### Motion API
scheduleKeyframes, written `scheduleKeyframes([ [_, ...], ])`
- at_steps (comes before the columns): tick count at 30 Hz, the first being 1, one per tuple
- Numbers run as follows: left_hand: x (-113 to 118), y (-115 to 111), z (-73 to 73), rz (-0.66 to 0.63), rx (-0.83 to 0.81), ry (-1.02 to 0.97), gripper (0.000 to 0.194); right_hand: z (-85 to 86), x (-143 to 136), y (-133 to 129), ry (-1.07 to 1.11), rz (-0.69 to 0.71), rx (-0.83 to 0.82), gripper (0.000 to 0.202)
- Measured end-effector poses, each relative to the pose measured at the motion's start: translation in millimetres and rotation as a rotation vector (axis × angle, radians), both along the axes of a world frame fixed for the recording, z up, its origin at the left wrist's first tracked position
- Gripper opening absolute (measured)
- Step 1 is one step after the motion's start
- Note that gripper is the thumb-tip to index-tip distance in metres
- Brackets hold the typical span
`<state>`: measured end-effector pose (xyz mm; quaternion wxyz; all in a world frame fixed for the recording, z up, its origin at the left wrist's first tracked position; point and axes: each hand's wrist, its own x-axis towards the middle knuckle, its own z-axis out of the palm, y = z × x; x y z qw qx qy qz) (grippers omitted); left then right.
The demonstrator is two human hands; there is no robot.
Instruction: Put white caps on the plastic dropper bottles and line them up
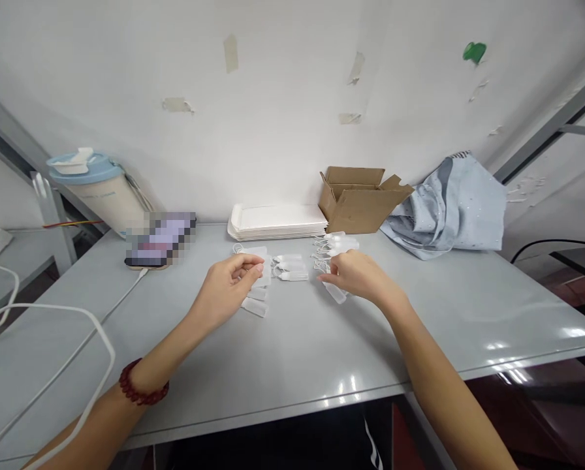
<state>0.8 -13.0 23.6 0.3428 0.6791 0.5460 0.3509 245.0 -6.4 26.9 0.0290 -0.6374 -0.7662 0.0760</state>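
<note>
Three groups of small translucent white pieces with thin white string loops lie on the grey table. My left hand (pixel 231 284) is over the left group of pieces (pixel 256 305), its thumb and fingers curled together; whatever it may hold is too small to make out. Between my hands lies the middle group of pieces (pixel 292 267), a few side by side. My right hand (pixel 356 273) reaches over the right group of pieces (pixel 339 243), fingers bent inward and thumb pointing left near the loops. Its fingertips are partly hidden, so any held piece cannot be made out.
A stack of white envelopes (pixel 280 222) lies against the wall beside an open cardboard box (pixel 368 207). Light blue cloth (pixel 449 209) is bunched at the right. At left stand a tilted tumbler (pixel 104 196) and a phone (pixel 162 241) on a white cable (pixel 113 303).
</note>
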Motion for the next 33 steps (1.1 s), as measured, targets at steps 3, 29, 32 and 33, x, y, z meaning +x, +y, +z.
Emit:
scheduleKeyframes([
  [3,0,0,-1.0,-0.013,0.004,0.005,0.032,0.6,0,-2,0.026,0.029,-0.110,0.042],
  [29,4,-5,1.9,-0.105,-0.092,-0.050,0.029,-13.7,-31,-13,0.303,0.316,0.223,0.009],
  [32,4,-5,2.1,-0.108,-0.112,-0.050,0.029,-17.1,-34,-14,0.257,0.341,0.256,0.011],
  [33,4,-5,1.9,-0.112,-0.121,-0.052,0.028,-17.7,-35,-14,0.246,0.347,0.265,0.012],
])
